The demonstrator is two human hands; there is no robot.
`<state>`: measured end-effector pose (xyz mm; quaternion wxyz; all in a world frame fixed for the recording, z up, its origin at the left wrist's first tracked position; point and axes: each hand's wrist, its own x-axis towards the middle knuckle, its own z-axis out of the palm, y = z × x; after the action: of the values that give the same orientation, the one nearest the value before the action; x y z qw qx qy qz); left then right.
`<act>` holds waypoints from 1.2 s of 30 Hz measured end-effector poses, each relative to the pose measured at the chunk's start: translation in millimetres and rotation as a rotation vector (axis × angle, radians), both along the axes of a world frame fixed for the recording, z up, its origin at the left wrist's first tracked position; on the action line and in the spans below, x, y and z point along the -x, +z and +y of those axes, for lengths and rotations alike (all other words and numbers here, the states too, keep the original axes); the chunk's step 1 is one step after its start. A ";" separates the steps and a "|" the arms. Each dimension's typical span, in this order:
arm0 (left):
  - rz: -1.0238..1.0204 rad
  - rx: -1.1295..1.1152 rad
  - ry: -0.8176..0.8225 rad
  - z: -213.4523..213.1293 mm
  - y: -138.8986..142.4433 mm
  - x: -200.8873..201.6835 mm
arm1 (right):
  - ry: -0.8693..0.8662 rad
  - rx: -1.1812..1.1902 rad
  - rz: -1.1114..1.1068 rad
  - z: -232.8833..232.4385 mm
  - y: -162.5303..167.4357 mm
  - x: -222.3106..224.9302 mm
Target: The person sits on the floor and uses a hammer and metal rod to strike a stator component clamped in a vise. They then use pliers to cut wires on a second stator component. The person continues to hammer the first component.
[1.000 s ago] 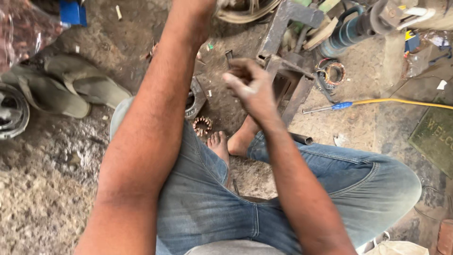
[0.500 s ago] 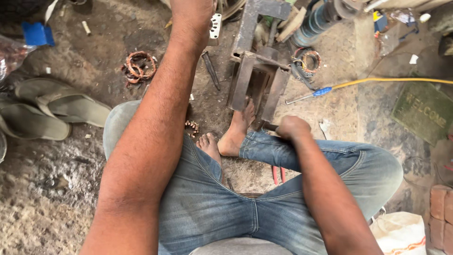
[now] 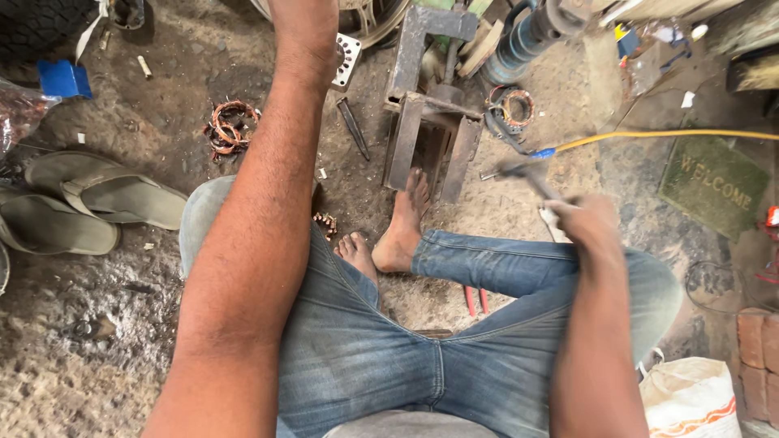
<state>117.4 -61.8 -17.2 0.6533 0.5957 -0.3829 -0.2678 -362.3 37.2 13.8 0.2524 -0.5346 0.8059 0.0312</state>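
Observation:
I sit on the dirt floor in blue jeans with my bare feet (image 3: 398,235) against a rusty metal stand (image 3: 426,122). Above my right knee, my right hand (image 3: 588,223) is closed on the handle of a blurred hammer-like tool (image 3: 523,173), whose head points left toward the stand. My left forearm (image 3: 268,203) stretches forward over my left knee and leaves the picture at the top, so that hand is hidden. A dark chisel (image 3: 353,126) lies on the ground between the forearm and the stand.
A copper wire coil (image 3: 231,126) and a pair of sandals (image 3: 97,203) lie to the left. A yellow hose (image 3: 649,136), a green doormat (image 3: 714,182), bricks (image 3: 759,341) and a white sack (image 3: 690,397) are on the right. Red-handled pliers (image 3: 475,300) lie under my leg.
My right hand went from in front of my chest down to my right knee, and now lifts a hammer-like tool. The view has tilted, showing more ground on the left.

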 end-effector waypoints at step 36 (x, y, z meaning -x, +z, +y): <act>0.069 0.165 -0.017 28.3 10.4 36.9 | 0.125 0.430 -1.372 82.4 -4.9 -246.5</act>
<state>80.5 -33.5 -6.7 0.7106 0.5271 -0.3862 -0.2612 -115.8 119.6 8.9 0.5886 -0.5168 0.4220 -0.4564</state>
